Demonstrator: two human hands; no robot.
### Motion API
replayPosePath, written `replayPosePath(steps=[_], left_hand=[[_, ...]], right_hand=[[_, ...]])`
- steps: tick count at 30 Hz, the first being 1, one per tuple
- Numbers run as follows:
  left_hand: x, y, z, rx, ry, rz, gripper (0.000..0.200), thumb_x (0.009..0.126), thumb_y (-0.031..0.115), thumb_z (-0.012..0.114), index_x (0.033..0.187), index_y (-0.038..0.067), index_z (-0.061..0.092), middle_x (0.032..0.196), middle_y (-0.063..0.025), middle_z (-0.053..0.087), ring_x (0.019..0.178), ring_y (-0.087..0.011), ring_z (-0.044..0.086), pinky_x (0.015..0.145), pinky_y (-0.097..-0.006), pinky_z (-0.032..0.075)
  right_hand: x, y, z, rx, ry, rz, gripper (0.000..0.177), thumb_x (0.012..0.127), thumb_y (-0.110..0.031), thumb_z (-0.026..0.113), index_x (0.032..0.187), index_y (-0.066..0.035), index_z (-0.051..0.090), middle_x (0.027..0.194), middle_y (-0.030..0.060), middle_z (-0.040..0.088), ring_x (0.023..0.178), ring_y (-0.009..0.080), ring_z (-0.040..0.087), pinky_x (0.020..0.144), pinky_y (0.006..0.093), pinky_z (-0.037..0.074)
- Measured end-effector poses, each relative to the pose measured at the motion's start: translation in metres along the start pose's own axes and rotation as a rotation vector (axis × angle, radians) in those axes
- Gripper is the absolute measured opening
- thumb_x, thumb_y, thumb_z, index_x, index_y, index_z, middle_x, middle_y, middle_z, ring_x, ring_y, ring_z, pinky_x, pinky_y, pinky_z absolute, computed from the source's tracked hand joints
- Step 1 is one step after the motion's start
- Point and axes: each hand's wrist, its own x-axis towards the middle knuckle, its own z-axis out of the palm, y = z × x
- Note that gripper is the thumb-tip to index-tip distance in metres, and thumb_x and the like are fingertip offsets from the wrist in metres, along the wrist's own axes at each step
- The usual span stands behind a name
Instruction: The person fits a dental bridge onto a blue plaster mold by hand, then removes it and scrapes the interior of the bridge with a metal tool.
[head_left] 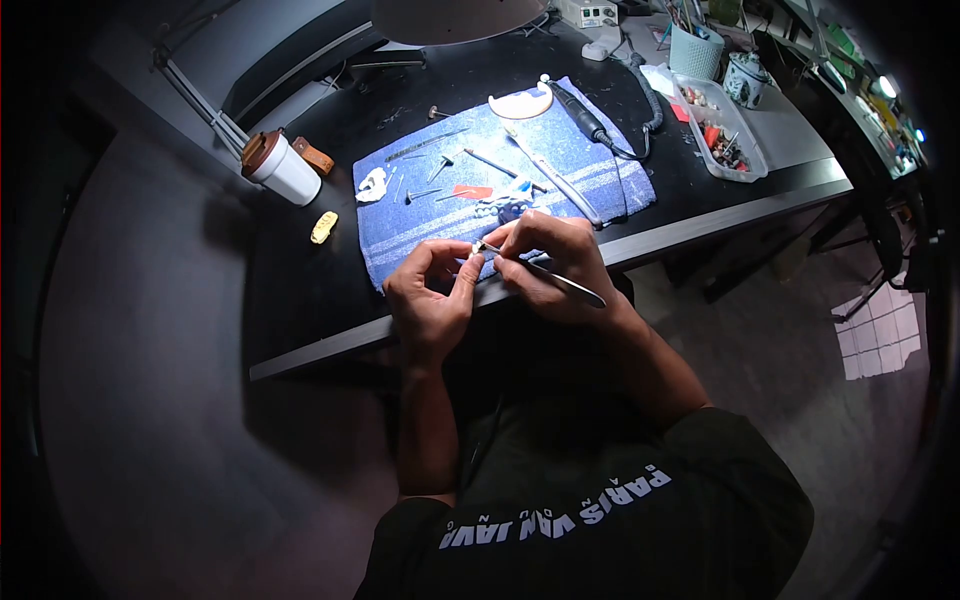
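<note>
Near the table's front edge, my left hand (432, 290) pinches a small whitish piece (477, 249) between thumb and fingertips; its kind is too small to make out. My right hand (556, 262) grips a slim metal hand tool (568, 284) with a flat, rounded end pointing back toward my wrist. The tool's other end meets the small piece. Both hands are over the front of a blue towel (420, 225). Just beyond my fingers lies a dark blue and white bundle (512, 205), partly hidden. A toothbrush (550, 175) rests on the towel beyond my right hand.
On the towel are a red scrap (472, 192), a crumpled white tissue (372, 186), small rotary bits (440, 168) and a corded rotary handpiece (585, 118). A white cup (290, 175) with brown lid stands left. A plastic box (722, 140) of small parts sits right. A lamp shade (460, 18) hangs above.
</note>
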Motion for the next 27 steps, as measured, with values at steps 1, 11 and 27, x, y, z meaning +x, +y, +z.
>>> replayPosePath(steps=[1,11,27], left_hand=[[0.0,0.0009,0.0,0.007,-0.001,0.006,0.013,0.093,0.003,0.082,0.1,-0.001,0.073,0.087,-0.0029,0.074,0.081,-0.0067,0.067,0.075,-0.0232,0.052],[0.001,-0.0032,0.0018,0.005,0.039,0.082,0.013,0.09,0.004,0.084,0.097,0.0,0.075,0.082,-0.0051,0.076,0.07,-0.0071,0.068,0.066,-0.0242,0.053],[0.0009,-0.005,0.0026,0.016,0.056,0.077,0.013,0.089,0.004,0.085,0.096,0.0,0.074,0.079,-0.0047,0.074,0.064,-0.0066,0.063,0.06,-0.0247,0.048]], right_hand=[[0.0005,-0.0008,-0.0003,-0.004,-0.001,0.002,0.013,0.085,0.002,0.076,0.086,0.003,0.063,0.087,0.0158,0.077,0.088,0.0246,0.081,0.077,0.0335,0.062],[0.0013,-0.0005,-0.0001,-0.026,0.005,-0.027,0.014,0.085,0.003,0.076,0.086,0.003,0.063,0.086,0.0159,0.077,0.086,0.0242,0.081,0.077,0.0337,0.062],[-0.0006,0.001,0.0006,0.001,0.011,0.002,0.014,0.086,0.002,0.077,0.087,0.002,0.063,0.086,0.0153,0.077,0.084,0.0239,0.081,0.074,0.0331,0.062]])
